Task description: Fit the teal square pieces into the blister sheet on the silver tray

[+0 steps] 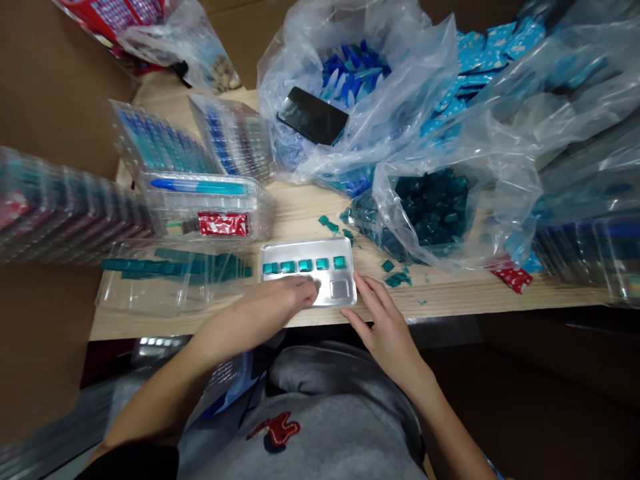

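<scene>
A silver metal tray (323, 297) with square wells lies near the front edge of the table. Along its upper row sit several glossy teal square pieces (305, 265). My left hand (285, 297) is over the lower row, its fingers curled together; whatever they pinch is hidden. To its right, a lower well shows bare metal. My right hand (383, 317) holds the tray's lower right corner, with the thumb at the bottom edge and the forefinger along the side. Loose teal pieces (399, 279) lie on the wood beyond that hand.
Behind the tray, an open plastic bag (500, 193) holds dark teal pieces. Another bag (405, 127) with blue pieces has a black phone (313, 116) on it. At left stand clear plastic cases (210, 207) and a clear tray (170, 297) with teal strips.
</scene>
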Demonstrator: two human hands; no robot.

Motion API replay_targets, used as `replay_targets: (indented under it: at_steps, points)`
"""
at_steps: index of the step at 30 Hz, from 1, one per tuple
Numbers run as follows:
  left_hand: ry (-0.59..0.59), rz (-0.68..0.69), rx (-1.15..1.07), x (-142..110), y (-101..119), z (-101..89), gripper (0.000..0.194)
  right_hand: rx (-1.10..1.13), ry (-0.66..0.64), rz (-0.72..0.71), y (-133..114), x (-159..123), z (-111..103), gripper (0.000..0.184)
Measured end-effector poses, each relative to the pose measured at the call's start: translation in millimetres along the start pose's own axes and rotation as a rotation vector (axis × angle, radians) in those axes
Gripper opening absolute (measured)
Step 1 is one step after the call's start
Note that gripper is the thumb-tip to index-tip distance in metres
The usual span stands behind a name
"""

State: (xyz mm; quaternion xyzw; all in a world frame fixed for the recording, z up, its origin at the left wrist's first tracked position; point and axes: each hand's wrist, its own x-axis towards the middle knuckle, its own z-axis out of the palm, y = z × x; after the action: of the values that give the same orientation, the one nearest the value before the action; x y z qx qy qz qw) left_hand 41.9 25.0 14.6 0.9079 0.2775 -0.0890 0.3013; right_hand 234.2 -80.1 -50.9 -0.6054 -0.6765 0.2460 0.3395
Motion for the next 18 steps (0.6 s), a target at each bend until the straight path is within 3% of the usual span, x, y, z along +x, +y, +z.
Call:
replay_targets:
  at_steps: [3, 5, 9, 13, 16, 18]
  points:
    - [0.172, -0.007, 0.306, -5, 12, 18.9, 0.030, 0.012, 0.006, -0.006, -1, 0, -2, 0.057]
    - [0.206, 0.023, 0.364, -8, 16, 23.0, 0.029, 0.035, 0.022, 0.005, -3, -1, -6, 0.058]
    - [0.328, 0.081, 0.281, -22, 16, 4.0, 0.021, 0.153, 0.153, 0.064, -9, 1, -15, 0.054]
    - [0.488, 0.111, 0.087, -37, 21, -17.8, 0.013, 0.629, 0.146, 0.180, -18, 15, -17, 0.048]
    - [0.515, 0.172, 0.047, -44, 24, -21.4, 0.012, 1.082, 0.004, 0.429, -26, 33, -18, 0.062]
    - [0.565, 0.223, 0.084, -49, 24, -21.1, 0.015, 1.256, -0.064, 0.596, -34, 44, -21, 0.067]
